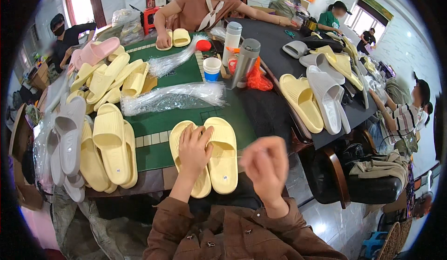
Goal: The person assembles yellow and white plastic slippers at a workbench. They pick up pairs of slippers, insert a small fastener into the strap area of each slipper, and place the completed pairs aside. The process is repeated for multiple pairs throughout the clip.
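Observation:
A pair of pale yellow slide slippers [222,160] stands side by side at the near edge of the table, toes pointing away from me. My left hand [193,150] grips the pair from above, its fingers bent over the straps where the two slippers meet. To the right of them my right hand [266,167] is raised and closed, slightly blurred by motion. A faint thin strand seems to run from the right slipper toward it, but what its fingers pinch is too small to make out.
Clear plastic strands [174,97] lie in a bundle beyond the slippers. Yellow slippers [111,143] and grey slippers [71,134] pile up at left; more lie on the black table [335,115] at right. Paper cups [212,69] and a steel tumbler [247,62] stand mid-table. A co-worker [205,8] works opposite.

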`<act>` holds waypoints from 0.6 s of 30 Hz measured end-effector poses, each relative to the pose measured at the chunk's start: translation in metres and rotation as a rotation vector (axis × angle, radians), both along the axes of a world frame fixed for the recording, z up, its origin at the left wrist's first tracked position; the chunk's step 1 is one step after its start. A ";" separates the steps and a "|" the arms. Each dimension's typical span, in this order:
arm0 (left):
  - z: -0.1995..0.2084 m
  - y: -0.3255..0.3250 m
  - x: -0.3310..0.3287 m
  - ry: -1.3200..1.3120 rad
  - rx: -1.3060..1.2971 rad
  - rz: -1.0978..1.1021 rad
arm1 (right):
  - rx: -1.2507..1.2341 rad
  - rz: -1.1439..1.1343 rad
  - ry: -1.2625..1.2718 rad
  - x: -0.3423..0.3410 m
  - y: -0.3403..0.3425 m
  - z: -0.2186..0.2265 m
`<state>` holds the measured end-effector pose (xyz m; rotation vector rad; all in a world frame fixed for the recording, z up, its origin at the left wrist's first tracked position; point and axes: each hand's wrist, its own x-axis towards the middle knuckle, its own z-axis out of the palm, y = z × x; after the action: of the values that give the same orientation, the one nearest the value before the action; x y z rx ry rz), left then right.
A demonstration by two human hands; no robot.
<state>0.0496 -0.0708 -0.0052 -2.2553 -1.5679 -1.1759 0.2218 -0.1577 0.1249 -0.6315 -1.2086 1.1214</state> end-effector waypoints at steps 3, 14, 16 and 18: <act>0.004 -0.002 0.001 -0.001 -0.030 -0.017 | 0.088 -0.025 -0.492 -0.011 0.030 -0.044; 0.003 -0.003 -0.013 0.005 -0.118 -0.127 | 0.214 -0.217 -1.078 -0.020 0.043 -0.106; 0.007 -0.002 -0.013 -0.064 -0.148 -0.124 | 0.263 -0.218 -1.127 -0.019 0.048 -0.113; 0.007 -0.002 -0.011 -0.105 -0.123 -0.106 | 0.278 -0.184 -1.139 -0.018 0.054 -0.122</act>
<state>0.0388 -0.0730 0.0022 -2.4186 -1.6178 -1.2772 0.2039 -0.1041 0.0028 -1.1958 -2.1528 0.3528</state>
